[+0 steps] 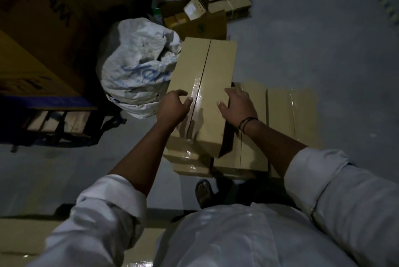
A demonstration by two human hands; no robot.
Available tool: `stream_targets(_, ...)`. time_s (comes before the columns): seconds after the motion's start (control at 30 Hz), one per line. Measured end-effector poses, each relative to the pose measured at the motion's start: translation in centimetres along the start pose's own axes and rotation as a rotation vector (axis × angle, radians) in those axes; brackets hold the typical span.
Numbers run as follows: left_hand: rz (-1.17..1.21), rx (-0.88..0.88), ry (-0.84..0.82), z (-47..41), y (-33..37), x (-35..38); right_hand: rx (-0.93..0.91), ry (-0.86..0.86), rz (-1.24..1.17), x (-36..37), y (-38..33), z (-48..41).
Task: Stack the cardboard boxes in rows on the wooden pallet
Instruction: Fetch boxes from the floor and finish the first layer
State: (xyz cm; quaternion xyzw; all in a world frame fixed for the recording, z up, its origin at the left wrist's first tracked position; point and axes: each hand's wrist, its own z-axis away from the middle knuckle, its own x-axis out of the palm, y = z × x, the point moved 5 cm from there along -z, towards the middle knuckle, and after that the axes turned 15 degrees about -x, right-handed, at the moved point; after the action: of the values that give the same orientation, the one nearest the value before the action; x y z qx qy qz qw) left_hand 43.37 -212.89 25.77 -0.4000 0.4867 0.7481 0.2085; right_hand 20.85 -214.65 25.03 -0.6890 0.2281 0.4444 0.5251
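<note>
A long taped cardboard box (205, 68) lies on top of a low stack of similar boxes (289, 111) in the middle of the dim floor. My left hand (174, 106) grips its near left edge, thumb on the top face. My right hand (236, 105) grips the near right edge, fingers curled over the side. The top box sits slightly askew over the boxes under it (190, 159). A wooden pallet (54, 124) shows at the left under large cartons.
A white woven sack (133, 72) leans against the box's left side. Large printed cartons (36, 51) stand at the left. Open boxes and loose cardboard (200, 14) lie beyond. More cardboard (26, 238) lies at the lower left. My sandalled foot (204, 191) is near the stack.
</note>
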Motion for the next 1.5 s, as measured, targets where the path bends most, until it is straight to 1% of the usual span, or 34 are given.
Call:
stream_targets(0.1,-0.028,0.007,-0.02,-2.9,-0.1,1.2,0.04,-0.018,-0.003,1.1,1.2,-1.4)
stream_targets(0.37,-0.094,0.112,-0.035,-8.8,-0.3,3.5,0.126,-0.081,-0.003,2.7,3.6,-4.4)
stream_targets(0.6,-0.247,0.051,-0.145,-12.4,-2.2,4.9,0.19,-0.117,-0.015,4.6,4.6,-7.1)
stream_targets(0.77,-0.26,0.041,-0.195,-14.0,-2.3,5.1,0.242,-0.133,-0.036,5.6,5.1,-8.4)
stream_targets(0.97,-0.233,0.038,-0.262,-15.0,-1.8,5.5,0.255,-0.139,-0.065,6.5,5.4,-9.6)
stream_targets(1.1,-0.296,0.067,-0.375,-15.7,-1.7,6.0,0.285,-0.136,-0.072,7.0,5.4,-9.9)
stream_targets(1.17,-0.332,0.093,-0.405,-16.0,-1.8,6.2,0.296,-0.143,-0.066,7.2,5.3,-10.0)
stream_targets(1.37,-0.452,0.146,-0.393,-15.0,-0.5,6.6,0.331,-0.176,-0.103,6.9,5.0,-9.5)
stream_targets(1.5,-0.441,0.157,-0.369,-13.0,0.2,6.7,0.337,-0.141,0.017,5.8,4.6,-8.6)
